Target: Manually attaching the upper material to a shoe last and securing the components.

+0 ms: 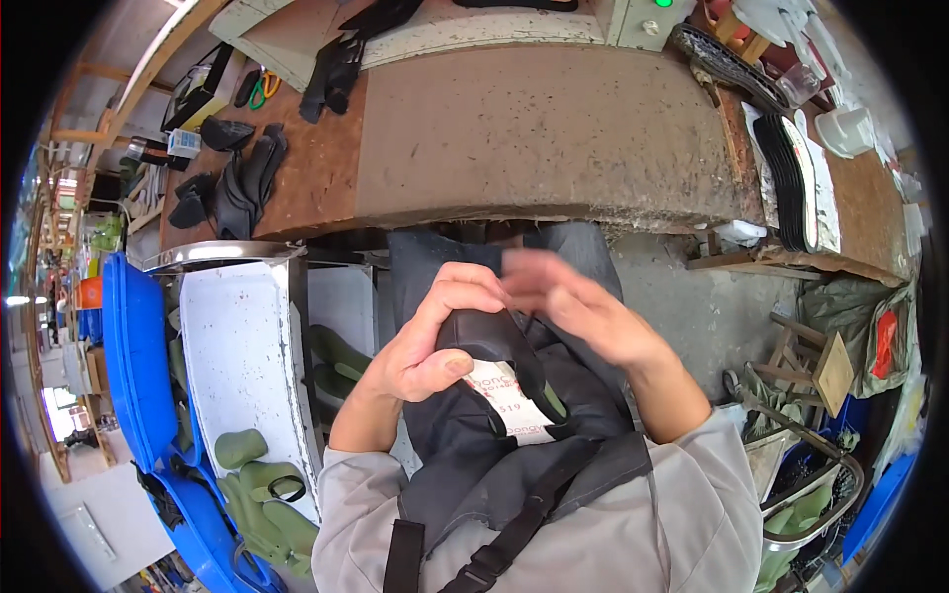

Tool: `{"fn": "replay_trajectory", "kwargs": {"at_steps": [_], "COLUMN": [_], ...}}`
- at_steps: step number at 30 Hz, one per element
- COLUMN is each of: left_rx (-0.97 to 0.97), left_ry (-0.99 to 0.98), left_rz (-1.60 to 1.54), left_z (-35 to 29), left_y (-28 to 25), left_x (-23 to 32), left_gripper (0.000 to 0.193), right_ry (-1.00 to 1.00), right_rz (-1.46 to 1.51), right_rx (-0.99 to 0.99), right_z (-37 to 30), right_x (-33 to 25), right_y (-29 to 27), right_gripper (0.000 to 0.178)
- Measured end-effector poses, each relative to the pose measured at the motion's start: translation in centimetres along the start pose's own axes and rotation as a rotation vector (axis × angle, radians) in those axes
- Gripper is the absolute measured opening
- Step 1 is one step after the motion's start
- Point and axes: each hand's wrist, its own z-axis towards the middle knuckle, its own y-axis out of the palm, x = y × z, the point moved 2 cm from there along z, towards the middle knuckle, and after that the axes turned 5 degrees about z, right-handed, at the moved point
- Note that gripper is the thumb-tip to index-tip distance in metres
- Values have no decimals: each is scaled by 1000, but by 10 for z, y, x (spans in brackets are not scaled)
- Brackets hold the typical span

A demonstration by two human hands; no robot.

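Note:
A dark brown shoe upper (pixel 474 334) lies over my lap, against the black apron (pixel 494 474). In its middle shows a white printed piece (pixel 509 407), with a sliver of green beside it. My left hand (pixel 425 341) grips the rounded far end of the upper, thumb on the near side and fingers over the top. Just to the right, my right hand (pixel 593 311) is raised at the upper's far right edge. Its fingers are smeared by motion, so I cannot tell whether they touch or pinch anything.
Ahead is a brown workbench (pixel 554 128) with dark leather pieces (pixel 252 183) at left and a stack of black soles (pixel 788 183) at right. Left stand a white tray (pixel 232 336), green shoe lasts (pixel 267 494) and a blue bin (pixel 138 356). A wooden stool (pixel 825 371) stands right.

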Motion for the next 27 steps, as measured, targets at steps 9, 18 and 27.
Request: {"fn": "replay_trajectory", "kwargs": {"at_steps": [9, 18, 27], "left_rx": [37, -41, -77], "left_ry": [-131, -199, -247], "left_rz": [-106, -18, 44], "left_z": [9, 30, 40], "left_y": [5, 2, 1], "left_x": [-8, 4, 7], "left_gripper": [40, 30, 24], "right_ry": [67, -14, -142], "right_rz": [58, -65, -129], "right_rx": [-83, -42, 89], "right_z": [24, 17, 1], "right_x": [-20, -8, -2], "right_y": [22, 11, 24], "right_gripper": [61, 59, 66]}}
